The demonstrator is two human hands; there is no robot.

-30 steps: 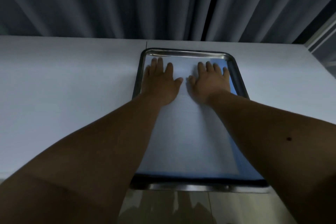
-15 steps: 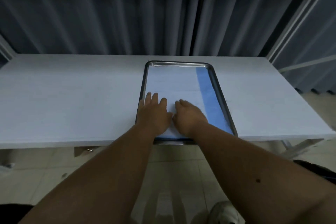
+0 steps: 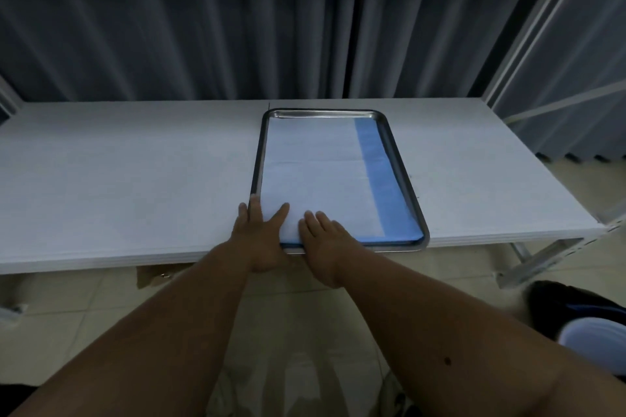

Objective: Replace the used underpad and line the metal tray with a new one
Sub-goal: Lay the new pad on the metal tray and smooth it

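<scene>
Two bare hands lie flat at the near end of a metal tray (image 3: 389, 132), fingers straight and spread, gripping nothing. The left hand (image 3: 259, 234) covers the tray's near-left corner — its outer fingers reach over the left rim toward the table, its thumb angled out onto the white sheet. The right hand (image 3: 321, 235) rests just beside it, palm down on the underpad (image 3: 311, 162), fingertips pointing toward the far end. The two hands are close together but do not appear to touch.

The underpad lines the inside of the tray from the far rim to the near rim. Most of its surface is white, with a faint crease running across the middle; a blue band runs along its right side and a thin blue edge shows along the near end. It lies flat — a strip of bare metal shows at the far end of the tray.

The tray sits lengthwise on a white table (image 3: 135, 179), right of centre, its near rim at the table's near edge. Dark pleated curtains (image 3: 203, 20) hang behind the table. Pale floor tiles (image 3: 305, 332) show below, between the forearms. At the right edge, near the floor, sits a dark and white shape, too cut off to tell what it is.
</scene>
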